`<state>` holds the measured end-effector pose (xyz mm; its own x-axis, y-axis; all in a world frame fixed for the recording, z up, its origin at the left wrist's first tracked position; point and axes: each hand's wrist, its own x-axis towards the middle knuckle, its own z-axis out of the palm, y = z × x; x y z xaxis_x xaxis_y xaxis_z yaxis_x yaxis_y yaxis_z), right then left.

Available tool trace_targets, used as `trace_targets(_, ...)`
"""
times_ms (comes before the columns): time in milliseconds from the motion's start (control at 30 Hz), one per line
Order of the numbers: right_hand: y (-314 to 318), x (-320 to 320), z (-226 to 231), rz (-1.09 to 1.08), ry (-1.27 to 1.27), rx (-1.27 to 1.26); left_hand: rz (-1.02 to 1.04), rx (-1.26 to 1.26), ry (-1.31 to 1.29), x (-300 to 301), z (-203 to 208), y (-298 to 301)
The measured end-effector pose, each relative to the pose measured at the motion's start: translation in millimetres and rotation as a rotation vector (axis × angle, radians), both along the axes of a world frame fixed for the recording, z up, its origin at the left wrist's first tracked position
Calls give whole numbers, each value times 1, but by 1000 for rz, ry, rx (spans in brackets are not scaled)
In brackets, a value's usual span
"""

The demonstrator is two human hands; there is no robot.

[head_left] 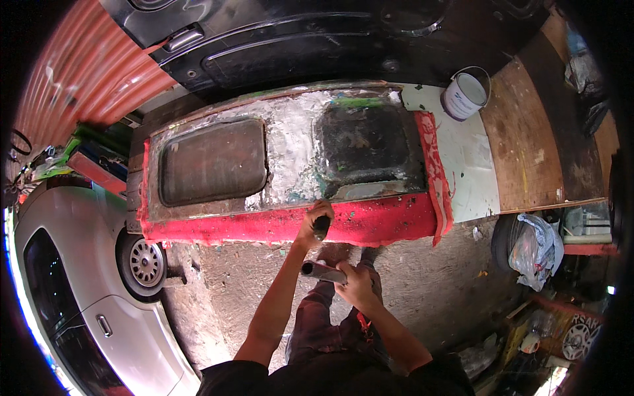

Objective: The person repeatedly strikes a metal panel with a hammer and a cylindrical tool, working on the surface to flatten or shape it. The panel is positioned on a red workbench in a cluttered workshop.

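Note:
My left hand [308, 228] is closed round a dark, rounded handle [321, 226] at the near edge of the bench; whatever extends from it is hidden. Just below, my right hand [357, 285] grips a grey tube-shaped tool [322, 271] with a dark round opening at its left end. Both hands are in front of a large flat panel [290, 152], which has patchy white and dark paint and two rounded, recessed areas. Beneath it a red cloth [383, 216] covers the bench and hangs over the near edge.
A white bucket [465, 96] with a wire handle stands right of the panel on the boards. Behind is a black vehicle body panel [284, 46]. A silver car [86, 277] is at left. Plastic bags [536, 251], a tyre and wheel parts crowd the right side.

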<state>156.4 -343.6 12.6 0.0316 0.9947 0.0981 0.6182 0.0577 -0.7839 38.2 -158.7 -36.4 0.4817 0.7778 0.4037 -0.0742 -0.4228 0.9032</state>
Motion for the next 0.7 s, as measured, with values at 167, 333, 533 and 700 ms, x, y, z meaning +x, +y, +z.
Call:
trace_targets(167,8,0,-25,-112,-70,-108,11,19,-47,1,-2,4)
trace_targets(333,-5,-11,1,-29,-54,58,47,5,-3,-1,-8,-1)
trace_targets(533,9,9,-30,28,-198,-147,48,6,-16,4,-7,-5)
trace_targets(700,1,12,-17,-19,-150,-216,10,80,5,4,-5,23)
